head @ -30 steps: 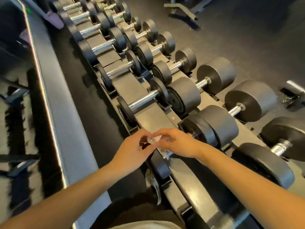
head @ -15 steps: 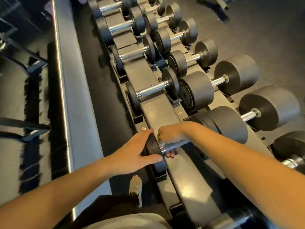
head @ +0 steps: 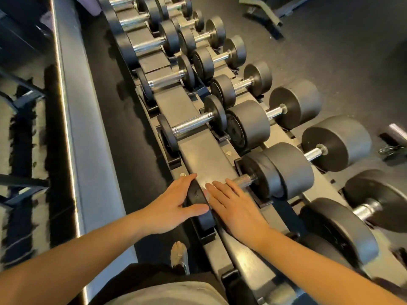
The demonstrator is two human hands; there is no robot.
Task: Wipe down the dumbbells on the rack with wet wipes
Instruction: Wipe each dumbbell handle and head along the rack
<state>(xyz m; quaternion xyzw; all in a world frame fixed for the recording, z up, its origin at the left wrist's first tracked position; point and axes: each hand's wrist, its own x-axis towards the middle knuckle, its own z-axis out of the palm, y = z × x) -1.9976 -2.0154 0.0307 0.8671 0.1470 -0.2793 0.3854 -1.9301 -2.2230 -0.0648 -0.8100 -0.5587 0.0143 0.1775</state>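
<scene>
1. Head view, change: right hand (head: pixel 237 205), curled round the handle half a second ago, now lies flat along it with fingers straight. Left hand (head: pixel 174 205) still clasps the near head of the dumbbell (head: pixel 243 180), which sits on the rack (head: pixel 204 155) nearest the person. The wet wipe is hidden, presumably under the palm, and the handle pass looks nearly done.
2. Head view, materials: knurled chrome handle, matte black drum-shaped heads, smooth grey steel rack.

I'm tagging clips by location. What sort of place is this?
Most likely a gym's free-weight area: a long rack holds rows of black dumbbells with chrome handles, the floor is dark and rubber-like, and what looks like a bench frame stands beyond.
</scene>
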